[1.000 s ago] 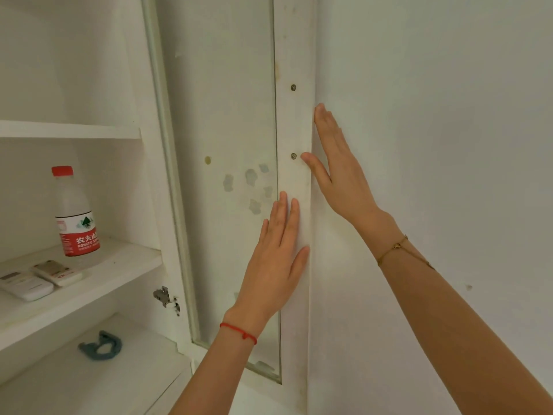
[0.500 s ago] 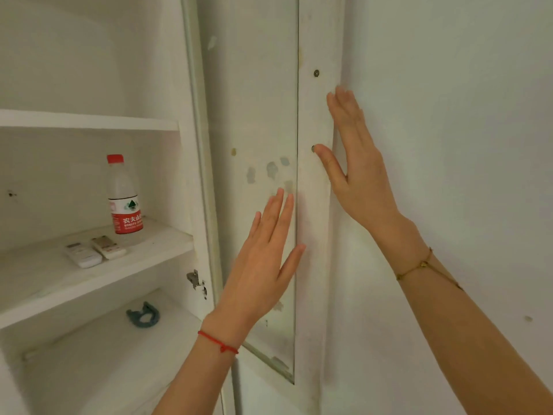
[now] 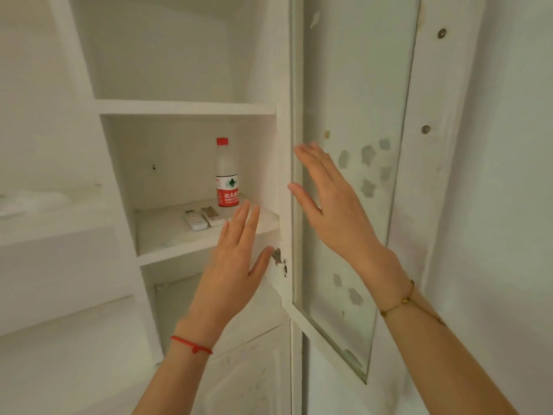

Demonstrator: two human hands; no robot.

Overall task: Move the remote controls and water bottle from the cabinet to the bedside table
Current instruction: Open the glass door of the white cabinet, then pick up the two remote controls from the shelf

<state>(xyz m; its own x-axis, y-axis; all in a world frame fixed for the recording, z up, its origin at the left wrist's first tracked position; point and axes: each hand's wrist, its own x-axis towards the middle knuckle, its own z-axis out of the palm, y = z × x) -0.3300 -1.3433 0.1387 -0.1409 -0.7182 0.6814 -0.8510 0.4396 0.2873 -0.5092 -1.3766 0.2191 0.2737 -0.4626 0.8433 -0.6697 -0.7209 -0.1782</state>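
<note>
On the far left a pale ledge runs along the wall; whether it is the bedside table cannot be told. Next comes the open cabinet, white, with its shelves exposed. On the middle shelf lie the two remote controls, side by side and touching or nearly so, with the water bottle standing upright just behind and to their right (red cap, red label). All three are untouched.

In front of the shelf's right end the left hand is raised, fingers straight and together, thumb spread; its grip is released and holds nothing, and the fingertips point toward the bottle without reaching it. To its right the right hand is likewise flat and empty, palm turned toward the glass door, which stands swung open at the cabinet's right edge; whether the palm touches the glass is unclear.

By my reading the task has barely begun: the cabinet is open, but nothing has been lifted, so every item remains to be picked up and carried over.
</note>
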